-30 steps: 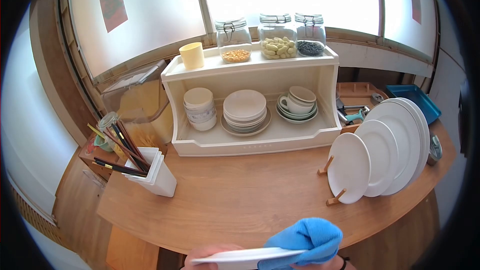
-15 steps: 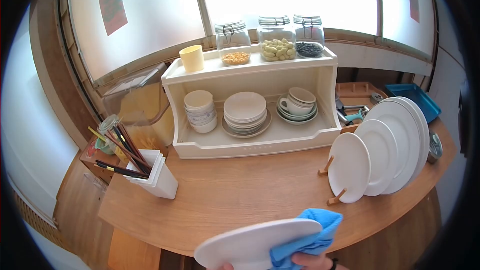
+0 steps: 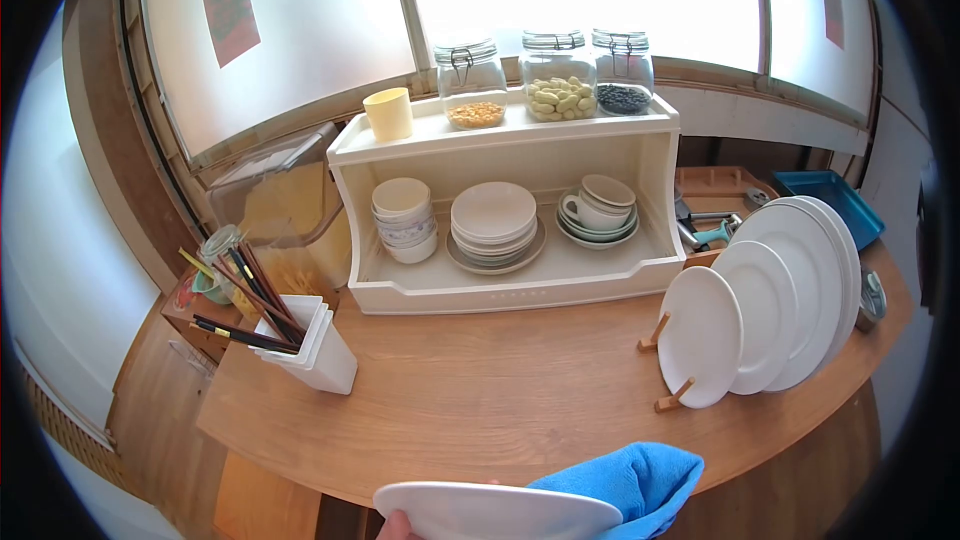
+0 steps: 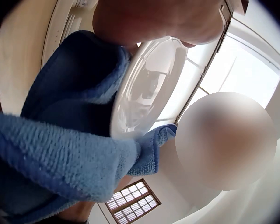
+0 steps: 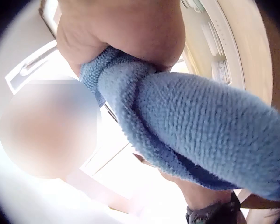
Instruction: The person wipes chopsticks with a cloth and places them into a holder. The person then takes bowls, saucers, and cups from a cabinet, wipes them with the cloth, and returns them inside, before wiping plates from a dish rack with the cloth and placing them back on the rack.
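At the bottom of the head view a white plate (image 3: 490,512) is held up with its face steeply tilted. My left hand (image 3: 398,528) grips its left edge, the thumb lying on the near face. In the left wrist view, that hand (image 4: 158,21) is at the rim of the shiny plate (image 4: 147,88). A blue cloth (image 3: 640,480) lies against the plate's right part. My right hand (image 5: 126,30) grips this cloth (image 5: 200,126) in the right wrist view; in the head view the cloth hides that hand.
White plates (image 3: 700,340) stand in a wooden rack at right. A white shelf (image 3: 510,297) holds stacked bowls, plates and cups, with glass jars (image 3: 558,80) and a yellow cup (image 3: 388,115) on top. Chopsticks stand in white holders (image 3: 318,352) at left on the wooden table (image 3: 480,380).
The plate rose and tilted to show a broad face, then sank a little. The cloth shifted along its right side, and the right hand went out of sight behind it.
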Motion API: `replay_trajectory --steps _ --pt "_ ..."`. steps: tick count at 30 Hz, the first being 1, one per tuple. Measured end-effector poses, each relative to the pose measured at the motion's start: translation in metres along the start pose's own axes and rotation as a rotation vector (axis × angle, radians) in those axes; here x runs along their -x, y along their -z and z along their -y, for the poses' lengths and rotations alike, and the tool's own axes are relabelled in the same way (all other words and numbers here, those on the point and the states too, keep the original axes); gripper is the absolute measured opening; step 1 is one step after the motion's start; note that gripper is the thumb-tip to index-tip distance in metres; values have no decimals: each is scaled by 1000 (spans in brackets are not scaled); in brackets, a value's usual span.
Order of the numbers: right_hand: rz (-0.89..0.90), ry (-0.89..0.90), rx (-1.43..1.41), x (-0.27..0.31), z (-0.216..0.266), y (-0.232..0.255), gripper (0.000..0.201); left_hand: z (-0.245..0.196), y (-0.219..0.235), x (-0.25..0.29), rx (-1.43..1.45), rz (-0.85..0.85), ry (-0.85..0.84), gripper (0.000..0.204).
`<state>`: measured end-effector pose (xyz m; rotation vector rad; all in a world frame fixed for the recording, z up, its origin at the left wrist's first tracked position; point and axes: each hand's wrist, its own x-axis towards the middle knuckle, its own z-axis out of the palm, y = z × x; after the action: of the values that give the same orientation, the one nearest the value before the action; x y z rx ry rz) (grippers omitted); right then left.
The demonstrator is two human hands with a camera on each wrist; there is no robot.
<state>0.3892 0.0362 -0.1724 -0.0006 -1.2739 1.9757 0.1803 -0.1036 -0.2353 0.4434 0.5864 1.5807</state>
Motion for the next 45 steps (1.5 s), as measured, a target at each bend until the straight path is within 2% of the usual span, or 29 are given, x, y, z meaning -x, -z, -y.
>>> replay_trajectory --steps 2,4,6,10,19,22,24,25,26,27,29,30,32,33,34,36,37,39,43,45 --pt "-13 12 26 3 -9 2 45 1 -12 -6 56 -125 -110 83" --pt "-30 25 56 10 -19 6 45 2 -9 -9 71 -110 -117 81" --pt "-36 30 85 16 -28 8 46 3 -12 -13 157 -217 -85 79" --pt "-34 36 138 24 -41 8 46 13 -9 -18 216 -224 -61 79" --pt "-63 70 255 36 -62 8 48 27 9 -10 61 -285 -70 84" --pt "-67 78 289 37 -61 1 48 32 20 -8 21 -218 -113 84" --pt "-13 7 309 36 -53 4 44 29 13 -14 10 -301 -80 79" --pt "-68 -86 299 38 -51 2 43 30 17 -15 12 -304 -82 79" --pt "-123 -178 291 39 -49 1 42 31 25 -19 -29 -250 -118 74" --pt "-123 -177 291 38 -44 0 42 30 27 -22 -71 -193 -154 70" --pt "-10 -14 727 32 -31 -2 40 28 24 -24 -86 -164 -190 67" --pt "-12 -14 728 22 -27 -8 40 27 21 -25 -101 -135 -227 65" --pt "2 -8 -326 0 -21 -25 29 26 23 -27 -129 -170 -202 63" --pt "-51 -81 -390 -1 -18 -29 24 25 24 -28 -157 -208 -180 61" --pt "-52 -80 -390 -2 -11 -31 24 26 24 -29 -158 -208 -179 61" --pt "-108 -3 -147 -8 3 -34 24 26 22 -32 -300 -349 -166 58" --pt "-106 -4 -148 -7 -9 -35 24 24 20 -32 -300 -351 -167 58" --pt "-274 644 568 -6 -41 -39 26 22 15 -34 -421 -383 -180 56" --pt "-160 595 672 3 -36 -25 30 19 12 -35 -491 -368 -218 57" --pt "-77 560 740 9 -28 -13 32 12 11 -33 -899 -363 -174 57"
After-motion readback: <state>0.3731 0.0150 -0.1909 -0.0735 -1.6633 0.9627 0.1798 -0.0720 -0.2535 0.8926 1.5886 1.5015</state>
